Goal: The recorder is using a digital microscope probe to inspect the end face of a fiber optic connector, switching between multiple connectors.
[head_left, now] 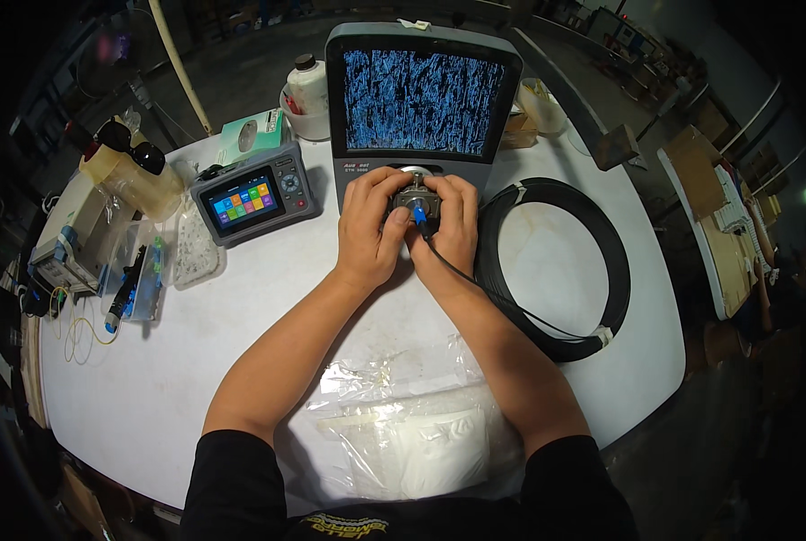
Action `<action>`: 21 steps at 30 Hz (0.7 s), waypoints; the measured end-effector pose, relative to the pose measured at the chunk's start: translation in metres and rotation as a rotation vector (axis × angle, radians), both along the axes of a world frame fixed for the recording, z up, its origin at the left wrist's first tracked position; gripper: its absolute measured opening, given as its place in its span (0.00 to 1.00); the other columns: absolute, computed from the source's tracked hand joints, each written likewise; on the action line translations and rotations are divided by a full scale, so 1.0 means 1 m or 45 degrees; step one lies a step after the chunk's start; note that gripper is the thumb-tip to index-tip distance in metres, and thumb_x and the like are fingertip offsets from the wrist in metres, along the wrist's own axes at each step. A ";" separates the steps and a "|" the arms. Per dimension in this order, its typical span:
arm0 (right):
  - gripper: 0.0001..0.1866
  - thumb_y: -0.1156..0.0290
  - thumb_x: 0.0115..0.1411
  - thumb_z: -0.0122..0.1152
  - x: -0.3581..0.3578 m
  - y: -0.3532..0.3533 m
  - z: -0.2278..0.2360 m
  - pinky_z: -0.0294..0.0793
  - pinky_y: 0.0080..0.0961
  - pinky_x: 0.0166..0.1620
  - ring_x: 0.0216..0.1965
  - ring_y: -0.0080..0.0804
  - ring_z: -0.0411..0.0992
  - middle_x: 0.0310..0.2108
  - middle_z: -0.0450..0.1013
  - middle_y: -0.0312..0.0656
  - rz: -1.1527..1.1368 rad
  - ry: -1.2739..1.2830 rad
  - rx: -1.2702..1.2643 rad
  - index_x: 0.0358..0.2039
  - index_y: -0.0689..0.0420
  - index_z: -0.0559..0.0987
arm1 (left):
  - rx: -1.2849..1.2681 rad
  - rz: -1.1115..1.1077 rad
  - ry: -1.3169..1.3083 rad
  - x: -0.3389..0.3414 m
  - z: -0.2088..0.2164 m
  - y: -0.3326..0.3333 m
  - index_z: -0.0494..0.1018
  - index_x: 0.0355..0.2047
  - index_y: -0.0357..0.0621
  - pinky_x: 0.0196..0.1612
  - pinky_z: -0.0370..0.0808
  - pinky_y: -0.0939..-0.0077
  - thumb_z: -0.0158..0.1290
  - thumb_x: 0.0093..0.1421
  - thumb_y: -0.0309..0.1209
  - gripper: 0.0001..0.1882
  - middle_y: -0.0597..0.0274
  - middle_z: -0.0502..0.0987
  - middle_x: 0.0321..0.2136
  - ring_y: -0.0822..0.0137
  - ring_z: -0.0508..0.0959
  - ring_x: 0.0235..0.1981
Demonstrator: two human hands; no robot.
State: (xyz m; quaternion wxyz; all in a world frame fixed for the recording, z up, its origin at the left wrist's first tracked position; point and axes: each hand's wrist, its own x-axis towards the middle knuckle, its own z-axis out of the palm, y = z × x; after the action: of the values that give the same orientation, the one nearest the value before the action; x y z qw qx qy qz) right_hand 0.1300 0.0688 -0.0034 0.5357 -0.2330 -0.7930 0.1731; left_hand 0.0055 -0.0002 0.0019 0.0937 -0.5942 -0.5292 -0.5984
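A grey inspection monitor (412, 101) stands at the far middle, its screen filled with blue and black speckle. Low on its front is a round metal fixture (414, 192), and a blue fiber connector (419, 215) sits at its near side. My left hand (367, 221) is closed round the left of the fixture, thumb beside the connector. From the right, my right hand (455, 221) curls its fingers round the fixture; its thumb is partly hidden. A thin black cable (475, 281) runs from the connector over my right forearm to a black cable coil (621, 261).
Left of the monitor stands a handheld tester (257, 194) with a lit colour screen. Farther left are a clear plastic box (141, 270), a yellowish container with sunglasses (141, 176) and a grey device (71, 234). Clear plastic bags (421, 442) lie between my forearms.
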 end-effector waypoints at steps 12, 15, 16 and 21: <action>0.32 0.80 0.52 0.72 0.000 -0.001 0.000 0.73 0.44 0.58 0.56 0.55 0.71 0.56 0.67 0.52 -0.008 -0.037 -0.021 0.59 0.57 0.73 | 0.003 -0.003 -0.008 0.000 0.000 0.000 0.77 0.55 0.37 0.59 0.71 0.55 0.52 0.71 0.40 0.21 0.46 0.78 0.53 0.45 0.75 0.53; 0.36 0.79 0.47 0.74 -0.002 -0.002 0.000 0.69 0.49 0.61 0.58 0.54 0.70 0.56 0.68 0.46 0.005 0.005 -0.058 0.59 0.53 0.74 | 0.006 0.000 -0.008 -0.001 0.002 -0.001 0.77 0.55 0.37 0.58 0.72 0.55 0.51 0.71 0.41 0.21 0.46 0.78 0.53 0.45 0.75 0.53; 0.36 0.79 0.47 0.74 -0.002 -0.003 0.001 0.69 0.49 0.61 0.58 0.54 0.70 0.57 0.68 0.46 0.001 0.005 -0.059 0.58 0.53 0.74 | 0.008 0.005 -0.003 -0.002 0.003 -0.002 0.77 0.55 0.37 0.58 0.72 0.55 0.51 0.72 0.41 0.21 0.46 0.78 0.53 0.45 0.75 0.53; 0.36 0.80 0.46 0.74 -0.001 -0.002 0.002 0.69 0.49 0.61 0.58 0.54 0.70 0.57 0.68 0.47 -0.005 0.016 -0.074 0.58 0.54 0.73 | 0.019 -0.002 0.013 -0.002 0.002 0.000 0.78 0.55 0.37 0.58 0.72 0.56 0.51 0.72 0.42 0.22 0.47 0.79 0.53 0.45 0.75 0.53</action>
State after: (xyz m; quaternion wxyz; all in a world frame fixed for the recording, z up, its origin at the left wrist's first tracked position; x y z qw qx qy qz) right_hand 0.1285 0.0668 -0.0009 0.5339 -0.2487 -0.7839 0.1964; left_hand 0.0035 -0.0001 0.0040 0.1003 -0.5970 -0.5238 -0.5993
